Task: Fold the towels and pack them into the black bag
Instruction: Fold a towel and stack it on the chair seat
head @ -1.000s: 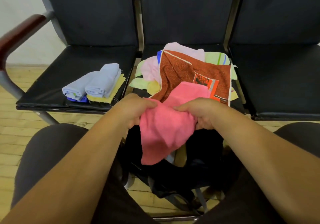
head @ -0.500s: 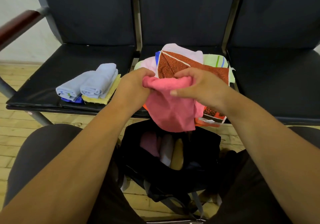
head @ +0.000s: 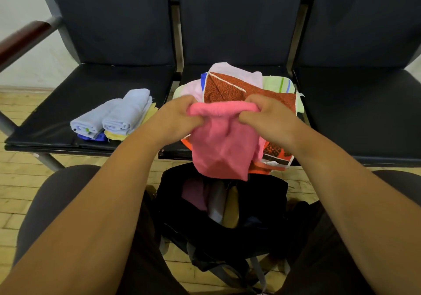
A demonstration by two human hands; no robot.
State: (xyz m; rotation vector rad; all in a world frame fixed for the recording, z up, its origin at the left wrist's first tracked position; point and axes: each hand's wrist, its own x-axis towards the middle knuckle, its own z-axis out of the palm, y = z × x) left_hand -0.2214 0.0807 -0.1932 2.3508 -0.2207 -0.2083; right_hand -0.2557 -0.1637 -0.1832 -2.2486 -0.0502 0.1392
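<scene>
A pink towel (head: 224, 144) hangs in the air over the middle seat's front edge. My left hand (head: 175, 118) pinches its top left corner and my right hand (head: 265, 115) pinches its top right, so the top edge is stretched between them. Behind it lies a loose pile of unfolded towels (head: 234, 87), topped by an orange patterned one. Below, on the floor between my knees, the black bag (head: 262, 233) stands open with several folded towels upright inside. Folded light blue towels (head: 118, 116) rest on a yellow one on the left seat.
A row of black chairs (head: 355, 103) runs across the view; the right seat holds nothing. A dark wooden armrest (head: 25, 37) juts out at the far left. My knees flank the bag on a wooden floor (head: 18, 194).
Both hands lifted the pink towel from just above the bag up to the pile's height, then drew apart along its top edge, spreading it out.
</scene>
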